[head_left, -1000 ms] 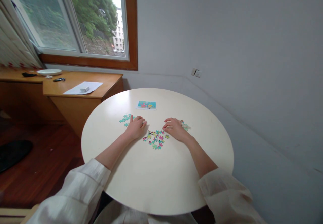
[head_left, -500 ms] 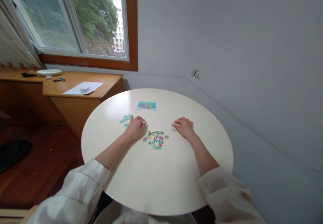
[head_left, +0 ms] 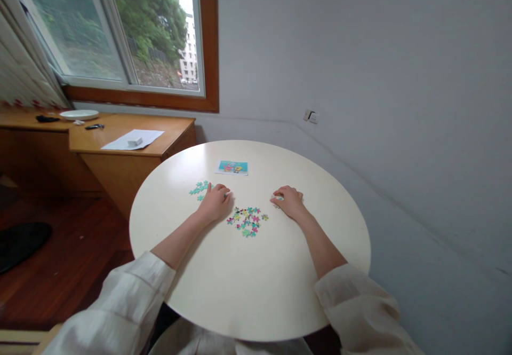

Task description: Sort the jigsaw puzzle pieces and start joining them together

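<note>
On the white round table, a loose heap of multicoloured jigsaw pieces (head_left: 248, 220) lies between my hands. My left hand (head_left: 215, 202) is curled to the left of it, with a small teal-and-white jigsaw piece (head_left: 226, 195) at its fingertips, mostly covered. Teal jigsaw pieces (head_left: 198, 188) are spread just beyond that hand's left side. On the right, my right hand (head_left: 291, 203) has thumb and fingers bent round pale jigsaw pieces (head_left: 277, 200) on the tabletop, partly hidden. A picture card (head_left: 232, 167) with cartoon figures on teal lies farther back.
The round table (head_left: 240, 291) stands against a grey wall. Behind it on the left, a wooden desk (head_left: 116, 125) carries a paper sheet (head_left: 138, 137) with a small white box (head_left: 135, 141), plus a white plate (head_left: 79, 115). A window is above the desk.
My right hand has shifted slightly left, and the pale pieces at its fingertips show less and sit a little differently. My left hand stays almost in place.
</note>
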Demonstrator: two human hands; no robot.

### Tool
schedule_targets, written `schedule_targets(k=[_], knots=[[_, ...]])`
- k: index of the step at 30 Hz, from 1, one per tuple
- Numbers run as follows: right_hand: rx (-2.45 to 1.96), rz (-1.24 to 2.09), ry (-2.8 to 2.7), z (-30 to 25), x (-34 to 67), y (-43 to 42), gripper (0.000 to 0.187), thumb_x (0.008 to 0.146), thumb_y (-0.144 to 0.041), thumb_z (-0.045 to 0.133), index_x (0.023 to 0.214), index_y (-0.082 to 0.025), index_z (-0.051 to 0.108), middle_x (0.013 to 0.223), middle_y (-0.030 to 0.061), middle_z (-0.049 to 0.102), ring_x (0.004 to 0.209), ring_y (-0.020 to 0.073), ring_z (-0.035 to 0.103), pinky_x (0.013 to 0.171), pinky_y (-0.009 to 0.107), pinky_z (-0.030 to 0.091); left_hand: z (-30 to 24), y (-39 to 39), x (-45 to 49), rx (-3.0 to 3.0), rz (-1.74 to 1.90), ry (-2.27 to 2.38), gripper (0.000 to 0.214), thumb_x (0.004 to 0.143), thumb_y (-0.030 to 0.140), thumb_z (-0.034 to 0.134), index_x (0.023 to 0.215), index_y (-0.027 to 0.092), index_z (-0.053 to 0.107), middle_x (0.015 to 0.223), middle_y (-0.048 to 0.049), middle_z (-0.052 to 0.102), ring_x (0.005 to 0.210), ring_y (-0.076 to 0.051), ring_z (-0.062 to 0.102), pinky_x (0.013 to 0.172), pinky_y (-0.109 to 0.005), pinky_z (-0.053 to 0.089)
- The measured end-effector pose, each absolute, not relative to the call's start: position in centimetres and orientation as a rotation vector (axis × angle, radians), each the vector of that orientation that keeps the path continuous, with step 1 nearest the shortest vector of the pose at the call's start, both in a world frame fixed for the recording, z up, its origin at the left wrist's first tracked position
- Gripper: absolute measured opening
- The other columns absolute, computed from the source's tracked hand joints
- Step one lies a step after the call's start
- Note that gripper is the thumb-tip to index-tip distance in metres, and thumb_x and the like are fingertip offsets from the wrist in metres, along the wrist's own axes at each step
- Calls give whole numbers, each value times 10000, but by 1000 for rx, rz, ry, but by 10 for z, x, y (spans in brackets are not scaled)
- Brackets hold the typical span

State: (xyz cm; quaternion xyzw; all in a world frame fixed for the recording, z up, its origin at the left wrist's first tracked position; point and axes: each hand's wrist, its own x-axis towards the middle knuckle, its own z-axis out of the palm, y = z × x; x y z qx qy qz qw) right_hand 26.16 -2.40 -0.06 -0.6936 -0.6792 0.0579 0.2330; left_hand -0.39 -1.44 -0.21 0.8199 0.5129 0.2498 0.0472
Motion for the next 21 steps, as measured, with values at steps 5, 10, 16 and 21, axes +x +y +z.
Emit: schedule_targets(k=[5, 10, 16, 21], knots=[[-1692, 288, -1811, 4, 254, -27, 47, 739, -228, 617, 766, -210, 650, 825, -5, 685, 824, 149, 598, 868, 332, 339, -2, -14, -4, 2499, 773, 1563, 298, 864, 246, 370, 997, 164, 624, 1089, -115, 621, 1040, -228, 561, 1086, -580, 189], [-1534, 343, -1936, 9, 241, -33, 56, 720, -209, 642, 665, -199, 652, 729, -9, 688, 726, 140, 607, 849, 309, 376, -1, -14, -3, 2502, 792, 1556, 295, 864, 245, 368, 987, 166, 624, 1082, -110, 623, 1040, -225, 558, 1086, -580, 190], [-1465, 418, -2088, 9, 242, -33, 80, 722, -243, 663, 664, -200, 698, 745, 16, 695, 766, 155, 613, 791, 281, 401, -1, -14, -4, 2497, 810, 1555, 299, 860, 233, 373, 989, 153, 630, 1076, -119, 621, 1032, -230, 560, 1088, -581, 185], [-1458, 342, -2081, 8, 242, -33, 80, 731, -239, 662, 667, -199, 689, 785, 17, 687, 811, 154, 589, 813, 288, 376, 1, -15, -3, 2490, 813, 1555, 294, 860, 229, 377, 987, 151, 630, 1077, -120, 620, 1032, -229, 562, 1090, -577, 187]])
